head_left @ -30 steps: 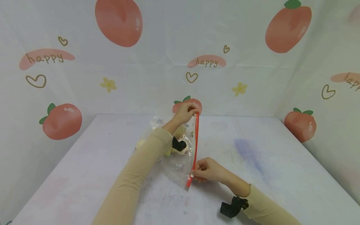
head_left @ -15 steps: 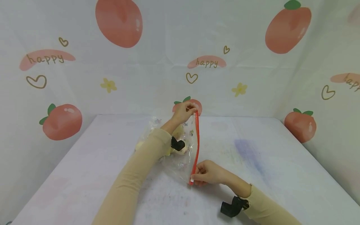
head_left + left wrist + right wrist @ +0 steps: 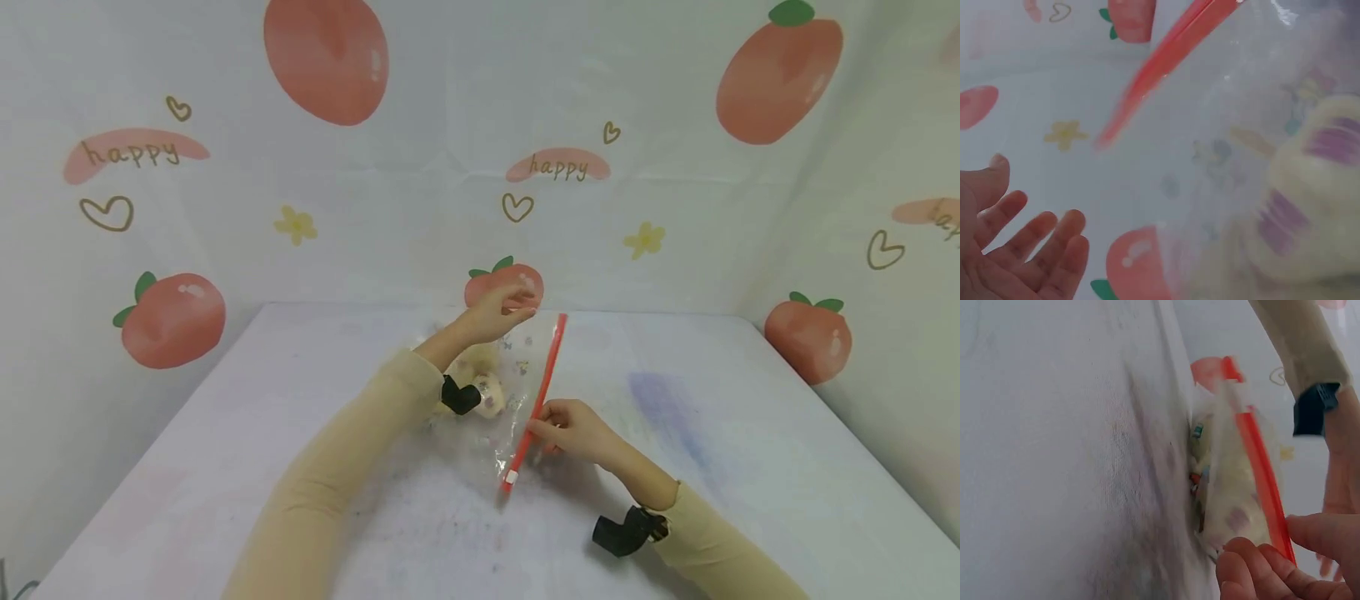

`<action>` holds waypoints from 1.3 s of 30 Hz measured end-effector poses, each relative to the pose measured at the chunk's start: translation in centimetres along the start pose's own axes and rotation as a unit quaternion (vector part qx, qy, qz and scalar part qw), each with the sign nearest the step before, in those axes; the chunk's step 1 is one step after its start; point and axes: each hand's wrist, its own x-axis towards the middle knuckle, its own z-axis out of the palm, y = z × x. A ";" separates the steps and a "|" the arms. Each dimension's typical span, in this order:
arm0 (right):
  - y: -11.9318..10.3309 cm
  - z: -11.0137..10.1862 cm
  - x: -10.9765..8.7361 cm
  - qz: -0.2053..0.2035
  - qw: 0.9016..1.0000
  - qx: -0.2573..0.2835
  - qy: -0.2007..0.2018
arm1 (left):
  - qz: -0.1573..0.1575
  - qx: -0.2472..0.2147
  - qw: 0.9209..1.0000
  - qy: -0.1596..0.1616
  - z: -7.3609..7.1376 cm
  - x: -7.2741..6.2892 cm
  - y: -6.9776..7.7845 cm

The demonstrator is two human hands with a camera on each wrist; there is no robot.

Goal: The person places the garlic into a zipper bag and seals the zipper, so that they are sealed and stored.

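Observation:
A clear zip bag [image 3: 519,379] with small coloured prints stands mid-table, its red zip strip [image 3: 551,367] slanting along the right side. At the strip's near end sits a white slider [image 3: 512,477]. Inside is a cream, soft-looking thing with purple patches [image 3: 1322,200], partly hidden behind the left arm in the head view. My right hand [image 3: 573,429] pinches the red strip below its middle, between thumb and fingers. My left hand [image 3: 498,315] is off the strip, left of its far end; in the left wrist view its fingers [image 3: 1060,250] are spread and hold nothing.
The white table [image 3: 225,492] has purple and pink stains. Behind and beside it hangs a white cloth [image 3: 420,208] printed with red fruit, hearts and flowers. Black wrist mounts [image 3: 621,533] sit on both forearms.
My left hand has let go of the strip's far end, which has swung right. My right hand has moved up along the strip, away from the slider.

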 end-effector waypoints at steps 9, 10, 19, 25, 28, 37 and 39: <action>0.2 -0.5 -0.1 0.014 0.999 0.008 0.044 | -0.101 0.008 0.995 0.010 -5.3 -4.6 -4.1; 0.2 -0.5 -0.1 0.017 0.999 0.011 0.050 | -0.113 0.007 0.993 0.015 -5.9 -5.1 -4.7; -0.1 -0.5 0.3 0.038 0.994 0.057 0.085 | -0.220 0.002 0.975 0.013 -9.5 -9.6 -10.1; -0.1 -0.5 0.6 0.035 0.994 0.066 0.080 | -0.261 -0.010 0.963 -0.065 -9.5 -11.6 -11.5; 0.0 -0.5 0.8 0.031 0.995 0.055 0.079 | -0.257 -0.009 0.962 -0.091 -9.2 -12.1 -11.8; 0.8 -1.7 1.2 0.032 0.995 0.048 0.081 | -0.249 -0.035 0.963 -0.100 -8.3 -13.0 -12.6; 1.1 -2.1 1.3 0.035 0.995 0.051 0.079 | -0.249 -0.049 0.961 -0.108 -8.0 -13.1 -12.7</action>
